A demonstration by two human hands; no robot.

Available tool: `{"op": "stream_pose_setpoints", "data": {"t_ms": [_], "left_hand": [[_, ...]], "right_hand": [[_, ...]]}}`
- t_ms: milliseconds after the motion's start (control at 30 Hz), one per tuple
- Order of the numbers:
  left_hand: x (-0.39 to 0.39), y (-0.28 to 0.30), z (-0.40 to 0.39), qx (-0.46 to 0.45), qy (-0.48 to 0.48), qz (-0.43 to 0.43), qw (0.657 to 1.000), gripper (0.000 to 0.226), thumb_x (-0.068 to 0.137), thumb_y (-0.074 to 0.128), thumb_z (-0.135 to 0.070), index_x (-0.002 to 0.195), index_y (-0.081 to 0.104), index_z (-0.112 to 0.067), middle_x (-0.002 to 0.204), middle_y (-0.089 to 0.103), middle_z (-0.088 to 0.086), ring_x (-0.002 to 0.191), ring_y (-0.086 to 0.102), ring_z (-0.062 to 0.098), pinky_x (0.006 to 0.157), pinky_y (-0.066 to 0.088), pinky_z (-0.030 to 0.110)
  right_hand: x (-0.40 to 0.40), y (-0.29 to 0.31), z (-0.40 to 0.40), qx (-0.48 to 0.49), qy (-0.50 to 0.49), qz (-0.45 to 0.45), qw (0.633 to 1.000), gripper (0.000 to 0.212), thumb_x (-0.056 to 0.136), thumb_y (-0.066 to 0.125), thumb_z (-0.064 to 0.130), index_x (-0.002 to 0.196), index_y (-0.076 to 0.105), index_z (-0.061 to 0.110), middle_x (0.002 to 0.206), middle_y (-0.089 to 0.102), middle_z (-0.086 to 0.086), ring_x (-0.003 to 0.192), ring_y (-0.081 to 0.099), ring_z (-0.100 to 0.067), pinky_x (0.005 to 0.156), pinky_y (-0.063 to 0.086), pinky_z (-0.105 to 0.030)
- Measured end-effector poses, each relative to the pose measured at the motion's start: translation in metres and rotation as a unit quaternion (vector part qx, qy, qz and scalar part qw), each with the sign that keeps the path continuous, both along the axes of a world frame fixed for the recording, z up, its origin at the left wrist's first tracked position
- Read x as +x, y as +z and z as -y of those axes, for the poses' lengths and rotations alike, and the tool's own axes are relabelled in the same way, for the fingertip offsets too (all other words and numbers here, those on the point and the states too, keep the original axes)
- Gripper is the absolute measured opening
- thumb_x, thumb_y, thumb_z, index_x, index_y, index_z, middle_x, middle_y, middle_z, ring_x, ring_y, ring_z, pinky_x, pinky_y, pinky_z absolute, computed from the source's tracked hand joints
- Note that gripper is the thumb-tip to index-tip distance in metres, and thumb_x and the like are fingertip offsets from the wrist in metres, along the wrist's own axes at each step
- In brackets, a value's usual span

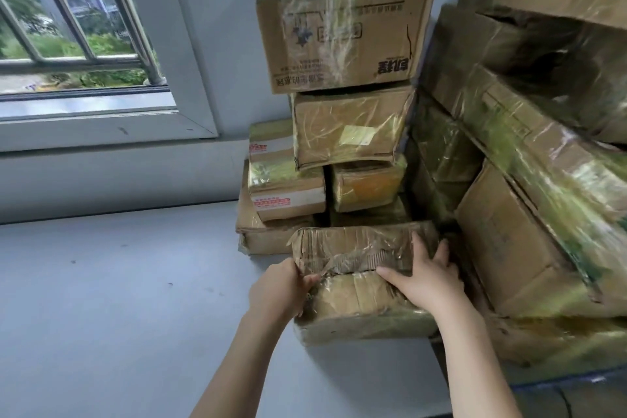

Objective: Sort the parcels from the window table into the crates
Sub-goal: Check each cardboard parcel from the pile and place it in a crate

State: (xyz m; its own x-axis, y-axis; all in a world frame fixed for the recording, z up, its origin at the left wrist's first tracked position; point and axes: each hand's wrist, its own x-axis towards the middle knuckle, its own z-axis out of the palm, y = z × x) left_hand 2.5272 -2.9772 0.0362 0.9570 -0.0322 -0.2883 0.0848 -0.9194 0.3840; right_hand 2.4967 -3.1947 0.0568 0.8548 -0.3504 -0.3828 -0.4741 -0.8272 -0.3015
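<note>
You've got both hands on the front parcel [364, 282], a flat taped cardboard box sitting on the pale table [118, 299] at the near edge of the pile, its long axis running left to right across your view and its crumpled top edge facing the stack behind. Your left hand [276, 287] grips the parcel's left end, thumb hooked over the torn tape seam; your right hand [425, 276] clamps the right end, fingers curled over the top edge, thumb lying along the front seam. No readable label on this parcel, only wrinkled clear tape and exposed corrugation. Behind it, the big top box [346, 27] carries upside-down printed Chinese text and a dark star-like logo; the characters are too blurred to read. Under it sits a taped box [353, 127] with a pale yellow patch, no writing legible. To the left, two small white-sided boxes [286, 190] show red banded print, unreadable. A small orange-faced box [368, 183] sits beside them. Larger tape-wrapped cartons [529, 187] lean in a stack just right of your parcel, faint print on one side, unreadable. Barred window [74, 27] at upper left.
</note>
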Motion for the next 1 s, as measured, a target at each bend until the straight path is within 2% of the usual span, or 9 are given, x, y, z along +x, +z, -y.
{"op": "stream_pose_setpoints", "data": {"t_ms": [100, 200, 300, 433, 567, 733, 833, 900, 1000], "left_hand": [[-0.006, -0.004, -0.025, -0.005, 0.027, -0.006, 1.000, 0.036, 0.092, 0.050, -0.053, 0.094, 0.053, -0.017, 0.101, 0.063, 0.002, 0.093, 0.059, 0.023, 0.073, 0.047, 0.032], [-0.014, -0.006, -0.056, -0.039, 0.065, -0.029, 0.997, 0.042, 0.092, 0.052, -0.053, 0.097, 0.058, -0.012, 0.098, 0.065, 0.004, 0.090, 0.060, 0.022, 0.074, 0.049, 0.031], [-0.025, -0.006, -0.082, -0.070, 0.084, -0.049, 0.993, 0.038, 0.095, 0.050, -0.047, 0.087, 0.056, -0.010, 0.084, 0.060, 0.003, 0.081, 0.055, 0.021, 0.061, 0.041, 0.027], [-0.041, -0.003, -0.114, -0.066, 0.104, -0.040, 0.992, 0.036, 0.098, 0.047, -0.041, 0.072, 0.044, -0.016, 0.072, 0.051, -0.003, 0.074, 0.049, 0.017, 0.054, 0.032, 0.024], [-0.055, 0.004, -0.156, -0.081, 0.173, -0.013, 0.982, 0.029, 0.096, 0.051, -0.036, 0.086, 0.054, -0.009, 0.080, 0.057, 0.001, 0.082, 0.055, 0.023, 0.063, 0.037, 0.029], [-0.073, 0.042, -0.220, -0.086, 0.234, 0.083, 0.965, 0.019, 0.094, 0.055, -0.030, 0.090, 0.055, -0.012, 0.083, 0.057, 0.000, 0.086, 0.054, 0.023, 0.067, 0.036, 0.030], [-0.082, 0.069, -0.258, -0.099, 0.266, 0.147, 0.947, 0.015, 0.092, 0.057, -0.025, 0.100, 0.057, -0.012, 0.093, 0.061, 0.004, 0.092, 0.055, 0.026, 0.071, 0.038, 0.031], [-0.089, 0.087, -0.281, -0.111, 0.275, 0.188, 0.936, 0.016, 0.090, 0.057, -0.020, 0.105, 0.055, -0.015, 0.096, 0.062, 0.003, 0.093, 0.056, 0.026, 0.072, 0.038, 0.031], [-0.102, 0.113, -0.311, -0.140, 0.269, 0.245, 0.921, 0.021, 0.088, 0.057, -0.013, 0.107, 0.051, -0.022, 0.093, 0.063, -0.003, 0.088, 0.058, 0.022, 0.072, 0.041, 0.031]], "right_hand": [[0.003, 0.003, -0.009, -0.001, 0.007, 0.003, 1.000, 0.112, 0.078, 0.053, 0.074, 0.149, -0.021, 0.028, 0.160, 0.001, -0.015, 0.141, 0.016, -0.043, 0.112, 0.024, -0.050], [0.006, 0.003, -0.023, 0.016, 0.008, 0.005, 1.000, 0.124, 0.073, 0.058, 0.075, 0.150, -0.020, 0.017, 0.158, 0.016, -0.013, 0.141, 0.023, -0.040, 0.113, 0.025, -0.047], [0.005, 0.005, -0.046, 0.024, 0.015, 0.000, 1.000, 0.130, 0.068, 0.063, 0.075, 0.151, -0.008, 0.004, 0.155, 0.024, -0.019, 0.139, 0.030, -0.036, 0.112, 0.030, -0.042], [-0.002, 0.011, -0.086, 0.076, 0.024, 0.011, 0.997, 0.121, 0.076, 0.071, 0.057, 0.150, -0.003, -0.002, 0.151, 0.026, -0.024, 0.139, 0.030, -0.034, 0.109, 0.030, -0.038], [-0.006, 0.012, -0.134, 0.131, 0.032, 0.023, 0.991, 0.117, 0.076, 0.075, 0.048, 0.150, -0.002, 0.000, 0.150, 0.029, -0.022, 0.136, 0.035, -0.034, 0.106, 0.035, -0.041], [-0.003, 0.034, -0.201, 0.179, 0.047, 0.098, 0.978, 0.097, 0.072, 0.080, 0.045, 0.138, 0.021, 0.005, 0.136, 0.044, -0.017, 0.124, 0.045, -0.031, 0.095, 0.041, -0.038], [-0.002, 0.054, -0.239, 0.224, 0.066, 0.156, 0.960, 0.102, 0.071, 0.083, 0.039, 0.140, 0.014, 0.009, 0.136, 0.044, -0.015, 0.123, 0.044, -0.029, 0.091, 0.038, -0.032], [-0.005, 0.067, -0.258, 0.268, 0.082, 0.183, 0.942, 0.117, 0.068, 0.085, 0.034, 0.147, 0.001, 0.017, 0.143, 0.037, -0.015, 0.128, 0.041, -0.028, 0.097, 0.037, -0.033], [-0.008, 0.084, -0.277, 0.305, 0.129, 0.195, 0.923, 0.140, 0.061, 0.090, 0.034, 0.148, -0.020, 0.039, 0.155, 0.022, -0.007, 0.136, 0.034, -0.025, 0.103, 0.034, -0.037]]}}
